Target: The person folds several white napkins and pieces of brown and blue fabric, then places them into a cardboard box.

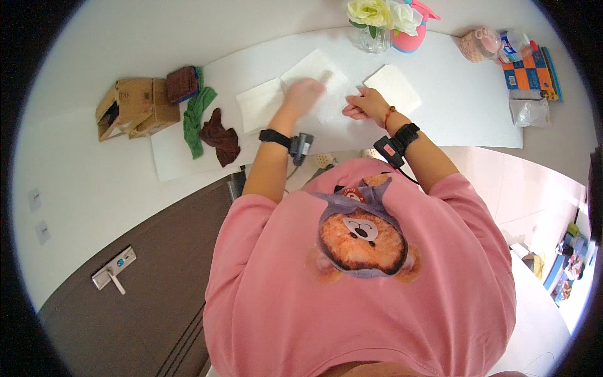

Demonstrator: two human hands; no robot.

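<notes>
Three white sheets, paper or thin cloth, lie on the white table [452, 108]. The middle sheet [337, 87] is spread between my hands. My left hand [305, 94], blurred, is over its left part, near the left sheet [261, 106]; whether its fingers grip anything cannot be told. At the middle sheet's right edge is my right hand [365, 104], fingers bent, its grip unclear. The right sheet [393, 87] lies just beyond that hand, partly behind the wrist. Each wrist wears a black strap with a small device.
A glass vase with flowers [375, 40] and a pink spray bottle [409, 40] stand at the back. Left are a cardboard box [136, 106], a green cloth [195, 120] and brown cloth [220, 136]. Right are a plastic bottle [513, 47] and packets [530, 75].
</notes>
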